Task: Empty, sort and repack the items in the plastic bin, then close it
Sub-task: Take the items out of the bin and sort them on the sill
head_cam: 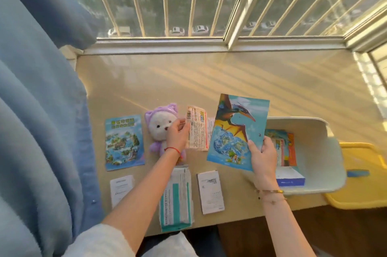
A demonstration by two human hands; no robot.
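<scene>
White plastic bin (326, 152), open, at desk's right end, holding a few booklets. Pterosaur picture book (236, 131) held tilted just left of it. Purple-hooded plush bear (160, 125), island-map booklet (123, 141), printed leaflets laid flat in rows.

The bin (314, 152) sits at the right end of the sill (209, 72), with booklets (287, 147) inside and the lid (364, 175) just right of it. Left of the bin lie a plush toy (159, 124) and a map card (124, 142), with leaflets (210, 191) nearer the person.

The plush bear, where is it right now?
In the head view, the plush bear lies on the table, left of centre, between the island booklet and the packet, partly behind the left hand.
</scene>
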